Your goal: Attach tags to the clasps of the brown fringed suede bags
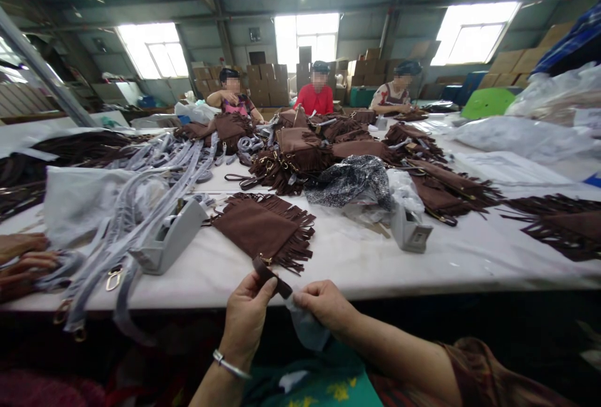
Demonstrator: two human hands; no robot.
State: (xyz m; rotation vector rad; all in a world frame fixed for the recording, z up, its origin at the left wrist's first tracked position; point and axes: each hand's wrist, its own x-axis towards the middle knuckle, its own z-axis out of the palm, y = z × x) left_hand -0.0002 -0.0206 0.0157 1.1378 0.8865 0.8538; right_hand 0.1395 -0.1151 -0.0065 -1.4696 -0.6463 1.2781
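My left hand [246, 313] pinches the end of a brown suede strap [271, 277] just below the table's front edge. My right hand [323, 303] is closed on a pale thin wrapping [305, 325] at the strap's other end. The strap runs up toward a brown fringed suede bag [265, 228] lying flat on the white table [357, 263] in front of me. A silver bangle [229, 366] sits on my left wrist.
A grey tape dispenser [166, 241] stands left of the bag, a second one [409, 230] to the right. Wrapped grey straps [141, 206] trail off the left edge. More fringed bags [357, 150] pile mid-table. Another person's hands [23, 263] rest at far left. Three people sit at the far side.
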